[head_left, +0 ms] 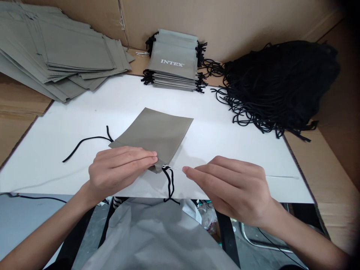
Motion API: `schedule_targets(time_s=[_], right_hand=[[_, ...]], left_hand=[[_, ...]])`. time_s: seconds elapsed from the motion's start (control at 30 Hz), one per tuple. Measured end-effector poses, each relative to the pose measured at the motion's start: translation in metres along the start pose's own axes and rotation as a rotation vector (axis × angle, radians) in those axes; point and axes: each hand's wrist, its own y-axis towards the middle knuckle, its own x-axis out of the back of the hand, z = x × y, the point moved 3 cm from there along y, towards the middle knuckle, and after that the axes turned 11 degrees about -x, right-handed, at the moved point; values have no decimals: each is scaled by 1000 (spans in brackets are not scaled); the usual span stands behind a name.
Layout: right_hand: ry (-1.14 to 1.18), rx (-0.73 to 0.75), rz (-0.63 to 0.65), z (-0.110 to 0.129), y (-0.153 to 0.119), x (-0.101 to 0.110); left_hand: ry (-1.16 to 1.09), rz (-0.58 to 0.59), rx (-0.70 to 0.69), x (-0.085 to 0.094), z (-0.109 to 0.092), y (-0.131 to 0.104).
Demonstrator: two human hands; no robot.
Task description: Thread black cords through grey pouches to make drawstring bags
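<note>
A: State the position of the grey pouch.
B: On the white tabletop, centre, its near end close to the near edge.

A: Left hand?
B: Fingers narrow, laid together over the pouch's near end and holding it. The thumb is hidden; its placement cannot be told.

A: Right hand?
B: Fingertips narrow, pinched on a thin rod. One end extends toward the tabletop's right edge; the other reaches the pouch's near right corner, at the black cord loop.

A: Where does the loop hang?
B: From that corner, down to the near edge. A separate black cord end extends from the pouch's left corner.

A: Surrounding items?
B: Far left corner: loose grey panels, overlapping. Far edge, middle: a stack of corded pouches, the top one marked INTEX. Far right corner: a heap of black cords.
</note>
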Motion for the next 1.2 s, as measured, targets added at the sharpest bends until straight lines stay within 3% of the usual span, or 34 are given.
schedule_targets(time_s=[0.23,0.6,0.87,1.07,1.2], right_hand=[[-92,81,3,4,0,7],[-205,87,-93,10,2,-2],[-106,66,-137,4,-1,-6],[25,50,-211,1,1,-17],[136,-90,-172,-2,2,-20]], left_hand=[[-45,-35,-3,-2,0,1],[-26,-11,-56,-11,-2,-1],[-26,-42,-79,-19,-7,1],[-141,-177,-18,-28,-10,3],[-64,-197,0,-23,-11,7]])
